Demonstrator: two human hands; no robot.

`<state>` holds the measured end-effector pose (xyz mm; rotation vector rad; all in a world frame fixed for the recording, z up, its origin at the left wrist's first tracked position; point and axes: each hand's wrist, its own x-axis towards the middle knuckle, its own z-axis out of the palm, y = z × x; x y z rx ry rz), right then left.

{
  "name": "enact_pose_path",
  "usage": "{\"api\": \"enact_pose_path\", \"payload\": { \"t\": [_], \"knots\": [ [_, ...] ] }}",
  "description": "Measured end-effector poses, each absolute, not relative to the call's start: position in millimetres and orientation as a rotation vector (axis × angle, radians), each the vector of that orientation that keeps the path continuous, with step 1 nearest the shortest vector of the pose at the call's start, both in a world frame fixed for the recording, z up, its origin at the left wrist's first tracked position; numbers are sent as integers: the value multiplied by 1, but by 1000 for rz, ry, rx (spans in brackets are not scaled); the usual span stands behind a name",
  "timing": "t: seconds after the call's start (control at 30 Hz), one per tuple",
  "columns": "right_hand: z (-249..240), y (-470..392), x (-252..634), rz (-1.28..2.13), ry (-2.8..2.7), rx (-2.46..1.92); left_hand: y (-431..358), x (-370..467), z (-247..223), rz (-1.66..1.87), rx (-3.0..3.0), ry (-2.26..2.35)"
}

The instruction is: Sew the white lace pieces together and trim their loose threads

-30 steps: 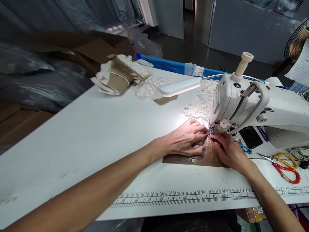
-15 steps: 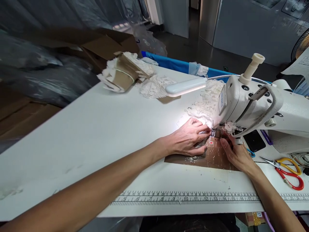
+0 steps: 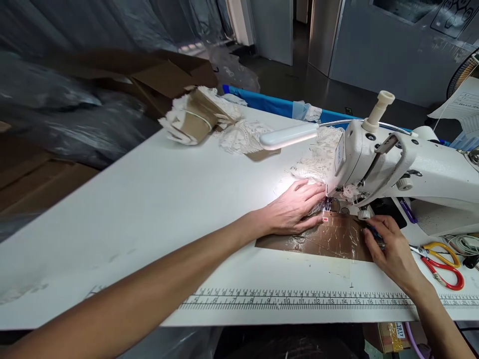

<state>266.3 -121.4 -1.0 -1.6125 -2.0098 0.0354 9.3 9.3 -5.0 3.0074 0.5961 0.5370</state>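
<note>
My left hand (image 3: 297, 207) lies with fingers stretched out, flat on the white lace (image 3: 312, 169) just left of the needle area of the sewing machine (image 3: 354, 154). Its fingertips come close to the presser foot (image 3: 328, 204). Under and in front of it is a brown, tape-covered plate (image 3: 337, 234) with a small red arrow mark. At the plate's right end my right hand (image 3: 391, 244) is closed around small dark-blue thread snips (image 3: 376, 237), mostly hidden by the fingers.
Scissors (image 3: 443, 259) with yellow and red handles lie to the right, near a black phone (image 3: 389, 209) and a purple tool (image 3: 407, 210). A printed ruler (image 3: 299, 300) runs along the front edge. Bundled lace (image 3: 194, 117) sits at the back left; a white lamp (image 3: 288, 136) hangs nearby.
My right hand has moved right, away from the presser foot, and has taken up the blue snips. My left hand has flattened slightly on the lace. The view has shifted a little.
</note>
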Motion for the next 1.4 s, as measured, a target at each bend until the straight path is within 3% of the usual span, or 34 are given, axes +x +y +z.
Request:
{"api": "enact_pose_path", "payload": {
  "t": [0.33,0.63,0.73,0.87,0.93,1.23,1.4],
  "knots": [
    [-18,-119,269,-206,-2103,-1579,-31,8,4,266,3198,1222],
    [-19,-121,277,-147,-2041,-1539,-24,-24,31,282,3106,1023],
    [-9,-120,261,-20,-1944,-1508,-8,-24,25,394,3019,795],
    [0,-121,227,566,-1807,-1568,11,-13,7,478,2956,615],
    [1,-121,214,688,-1831,-1625,18,-10,0,533,2949,659],
    [-5,-101,193,-495,-2247,-1634,12,-17,-11,703,2796,733],
    [-9,-86,176,-646,-2375,-1792,7,-18,-12,695,2791,761]
  ]
}}
